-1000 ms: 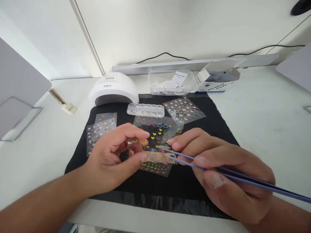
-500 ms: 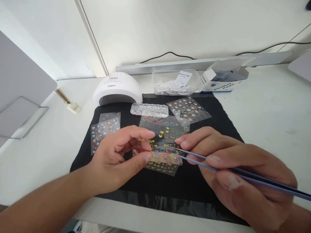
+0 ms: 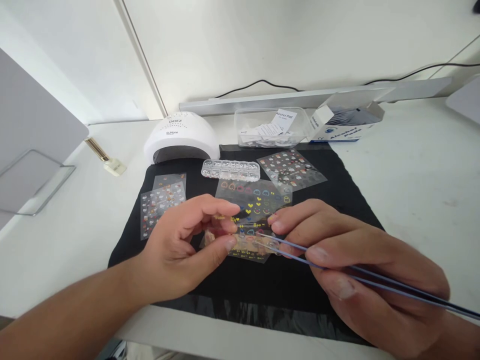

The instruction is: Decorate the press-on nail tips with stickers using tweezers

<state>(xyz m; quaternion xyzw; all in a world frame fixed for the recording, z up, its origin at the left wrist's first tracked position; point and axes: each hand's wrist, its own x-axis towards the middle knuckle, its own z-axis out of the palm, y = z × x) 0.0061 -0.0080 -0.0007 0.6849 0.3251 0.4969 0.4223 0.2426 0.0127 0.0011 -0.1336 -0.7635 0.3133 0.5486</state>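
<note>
Left of centre, my left hand (image 3: pixel 187 245) is closed, thumb and fingers pinching one end of a clear, narrow strip (image 3: pixel 247 245). Small shiny pieces seem to sit along the strip, too blurred to name. From the right, my right hand (image 3: pixel 360 270) grips purple-blue tweezers (image 3: pixel 300 247). Their tips are slightly apart, over the strip; I cannot tell whether they touch it. Behind both hands lies a transparent sticker sheet (image 3: pixel 240 195) with yellow hearts, lettering and coloured ghost outlines, partly hidden by my fingers.
A black cloth (image 3: pixel 232 287) covers the middle of the white table. Further back are a white nail lamp (image 3: pixel 182 135), a rhinestone case (image 3: pixel 230 170), a clear tub (image 3: pixel 243 127) and an alcohol-pad box (image 3: pixel 345 125). More sticker sheets (image 3: pixel 292 167) lie around; a polish bottle (image 3: pixel 114 165) lies left.
My right hand has shifted slightly left, bringing the tweezer tips further over the clear strip. My left hand stays almost where it was, still pinching the strip.
</note>
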